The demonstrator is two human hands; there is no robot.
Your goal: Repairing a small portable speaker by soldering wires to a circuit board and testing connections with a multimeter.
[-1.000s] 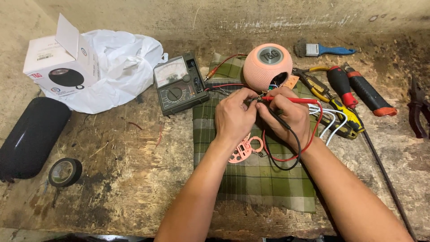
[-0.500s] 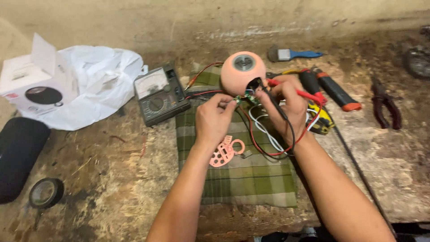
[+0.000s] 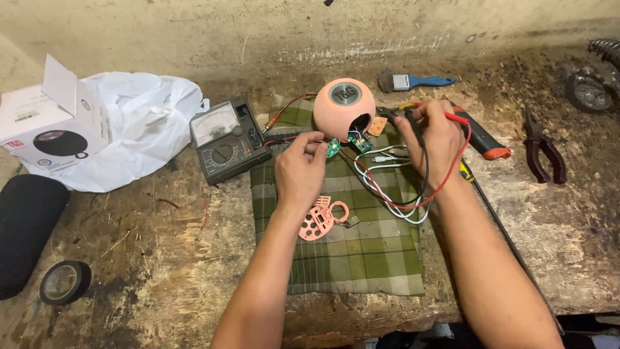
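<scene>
While the right hand (image 3: 434,132) has drawn its pinched red and black probes (image 3: 452,118) back from the pink speaker (image 3: 344,110), the left hand (image 3: 301,169) now pinches a small green board (image 3: 332,148) just below it, so probing's paused, prob. repositioning.

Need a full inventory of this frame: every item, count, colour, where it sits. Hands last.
round speaker shell: 1, pink, top of cloth, opened
small circuit board: 1, green, at left fingertips
pink cover plate: 1, on cloth under left wrist
checked cloth: 1, green, bench centre
analog multimeter: 1, dark grey, left of cloth
test probes: red and black, in right hand
white cable: 1, coiled on cloth
paintbrush: 1, blue handle, rear
pliers: 1, dark, far right
plastic bag: 1, white, left
carton: 1, white, far left
tape roll: 1, black, front left
black pouch: 1, left edge
left hand: pinching board
right hand: gripping probes
</scene>
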